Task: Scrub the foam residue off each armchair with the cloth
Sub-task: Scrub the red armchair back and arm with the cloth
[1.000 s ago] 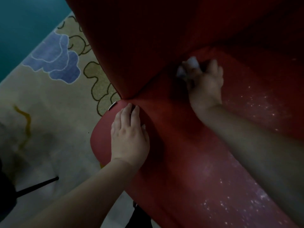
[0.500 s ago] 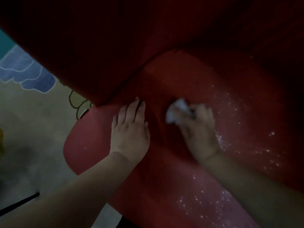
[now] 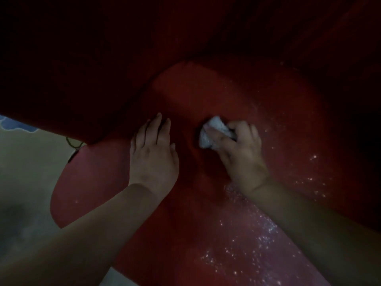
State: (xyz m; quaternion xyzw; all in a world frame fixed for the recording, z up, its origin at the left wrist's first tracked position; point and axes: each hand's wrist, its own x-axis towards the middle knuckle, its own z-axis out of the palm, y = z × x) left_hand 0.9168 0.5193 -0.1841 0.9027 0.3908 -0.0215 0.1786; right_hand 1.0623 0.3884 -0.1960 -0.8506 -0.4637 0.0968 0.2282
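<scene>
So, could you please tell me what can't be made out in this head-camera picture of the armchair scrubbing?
- Armchair: back and right side are lost in deep shadow; its legs and base are out of view.
- Cloth: bunched in the right hand, whose fingers hide its full extent.
- Seat under the left hand: covered by the palm, so any foam there is unseen.
- Carpet: dim and blurred, pattern cut off by the left edge.

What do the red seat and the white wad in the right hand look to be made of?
Red armchair seat: apparently matte woven upholstery over padding; no shine, and it dents softly between the hands. White crumpled cloth: soft fabric, possibly a wipe; it bunches in folds under the right hand. Dim light leaves both uncertain.
</scene>
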